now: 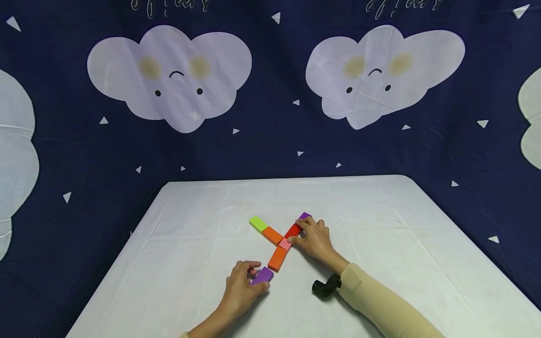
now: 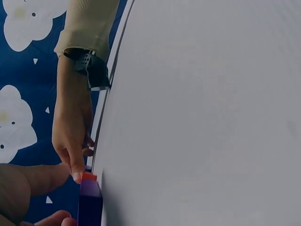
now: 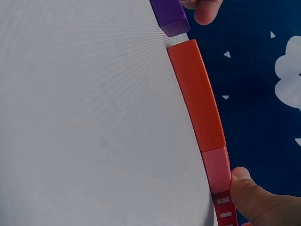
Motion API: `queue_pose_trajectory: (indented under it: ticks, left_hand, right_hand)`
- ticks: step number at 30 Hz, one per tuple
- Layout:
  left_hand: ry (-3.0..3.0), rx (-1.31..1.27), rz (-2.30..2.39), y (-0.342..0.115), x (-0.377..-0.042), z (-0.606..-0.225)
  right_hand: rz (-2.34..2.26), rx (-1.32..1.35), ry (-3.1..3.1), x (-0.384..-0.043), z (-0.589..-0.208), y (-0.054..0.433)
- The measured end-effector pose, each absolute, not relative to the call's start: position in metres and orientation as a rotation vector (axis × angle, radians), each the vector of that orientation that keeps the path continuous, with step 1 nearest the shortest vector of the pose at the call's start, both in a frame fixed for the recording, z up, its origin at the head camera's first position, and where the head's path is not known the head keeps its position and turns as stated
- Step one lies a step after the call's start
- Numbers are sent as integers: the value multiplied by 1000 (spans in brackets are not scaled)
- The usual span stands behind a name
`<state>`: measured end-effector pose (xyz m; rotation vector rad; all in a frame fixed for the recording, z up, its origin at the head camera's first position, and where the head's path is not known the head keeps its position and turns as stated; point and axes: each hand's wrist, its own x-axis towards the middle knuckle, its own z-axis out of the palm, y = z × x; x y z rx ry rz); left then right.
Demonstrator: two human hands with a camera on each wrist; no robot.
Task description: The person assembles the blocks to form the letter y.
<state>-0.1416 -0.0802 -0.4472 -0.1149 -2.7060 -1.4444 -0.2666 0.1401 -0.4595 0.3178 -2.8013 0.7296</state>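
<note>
Wooden-looking blocks form a branching shape on the white table. My left hand (image 1: 242,286) holds a purple block (image 1: 262,276) between thumb and fingers, at the near end and slightly apart from an orange block (image 3: 197,94). A small pink block (image 1: 285,244) joins that orange block to a red block (image 1: 292,231). My right hand (image 1: 314,239) grips the red block, its thumb by the pink-red joint and its fingers at the far end. Another purple block (image 1: 305,215) shows beyond those fingers, partly hidden. A second orange block (image 1: 272,235) and a lime-green block (image 1: 258,224) branch off far left.
The white table (image 1: 190,225) has rounded far corners. Behind it hangs a dark blue cloth (image 1: 274,150) printed with clouds and small triangles. A black wrist device (image 1: 326,287) sits at the right cuff, just above the tabletop.
</note>
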Motion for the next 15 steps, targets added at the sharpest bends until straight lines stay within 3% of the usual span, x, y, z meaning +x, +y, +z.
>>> queue_pose_trajectory:
  ticks: [15]
  left_hand:
    - [-2795,-335,-1521,-107,-157,-443]
  right_hand:
    - [731,327,-2804,-268,-461,141]
